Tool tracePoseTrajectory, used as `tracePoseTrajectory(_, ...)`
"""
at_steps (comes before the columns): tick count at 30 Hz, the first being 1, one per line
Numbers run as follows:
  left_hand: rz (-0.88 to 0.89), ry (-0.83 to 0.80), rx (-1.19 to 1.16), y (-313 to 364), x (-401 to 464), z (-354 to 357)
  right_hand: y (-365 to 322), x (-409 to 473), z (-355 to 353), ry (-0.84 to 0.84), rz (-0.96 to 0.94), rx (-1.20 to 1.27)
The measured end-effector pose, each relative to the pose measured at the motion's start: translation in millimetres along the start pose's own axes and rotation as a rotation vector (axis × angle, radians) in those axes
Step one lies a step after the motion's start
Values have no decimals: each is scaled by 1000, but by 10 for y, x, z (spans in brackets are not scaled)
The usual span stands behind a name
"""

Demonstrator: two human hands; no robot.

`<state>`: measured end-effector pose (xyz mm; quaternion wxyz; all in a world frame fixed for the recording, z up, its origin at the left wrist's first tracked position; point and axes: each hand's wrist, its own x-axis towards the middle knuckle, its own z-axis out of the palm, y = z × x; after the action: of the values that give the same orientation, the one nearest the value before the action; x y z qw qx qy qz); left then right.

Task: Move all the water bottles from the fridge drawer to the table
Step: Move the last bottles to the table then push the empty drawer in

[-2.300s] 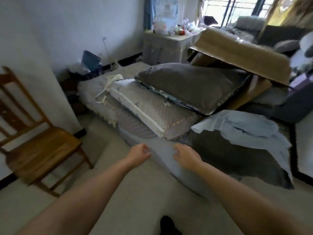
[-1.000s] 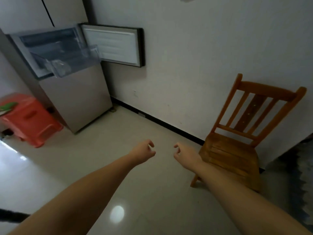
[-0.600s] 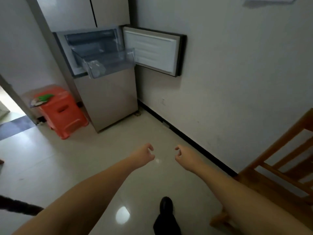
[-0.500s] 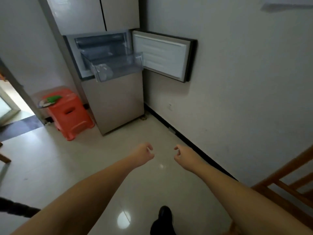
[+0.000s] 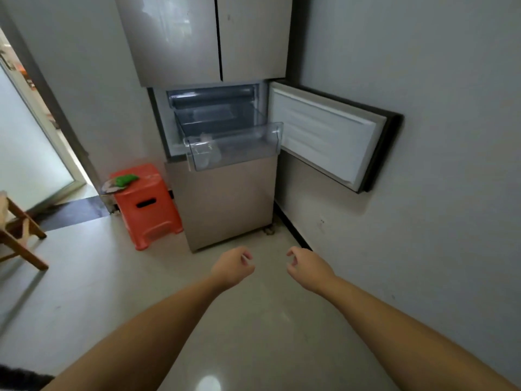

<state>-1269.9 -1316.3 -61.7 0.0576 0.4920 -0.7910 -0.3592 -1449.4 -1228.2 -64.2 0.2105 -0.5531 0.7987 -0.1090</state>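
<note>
The fridge (image 5: 225,210) stands ahead against the wall with its middle door (image 5: 324,134) swung open to the right. Its clear plastic drawer (image 5: 248,145) is pulled out. A clear water bottle (image 5: 205,152) lies in the drawer's left end. My left hand (image 5: 232,268) and my right hand (image 5: 308,268) hang in front of me over the floor, well short of the fridge. Their fingers are loosely curled and they hold nothing. No table is in view.
An orange plastic stool (image 5: 146,204) with a green item (image 5: 125,179) on top stands left of the fridge. A wooden chair (image 5: 19,238) is at the far left by a glass door (image 5: 31,142). The wall (image 5: 437,193) runs close on my right.
The view has swung from the bed and chair round to the fridge, which is now nearer and centred. Both hands stay held out in front, holding nothing.
</note>
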Motion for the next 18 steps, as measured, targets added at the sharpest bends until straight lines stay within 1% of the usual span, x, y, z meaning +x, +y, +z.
tracePoseTrajectory(6, 1, 20, -15, 1, 840, -240, -73, 936, -179, -8, -35, 10)
tracePoseTrajectory(11, 46, 21, 2, -43, 1884, -584, -230, 1998, -349, 29, -49, 17)
tracePoseTrajectory(15, 101, 46, 27, 22, 2756, -1150, -485, 2915, -651, 56, -55, 29)
tracePoseTrajectory(18, 145, 80, 42, 90, 3342, -1654, -756, 3543, -943, 108, -65, 73)
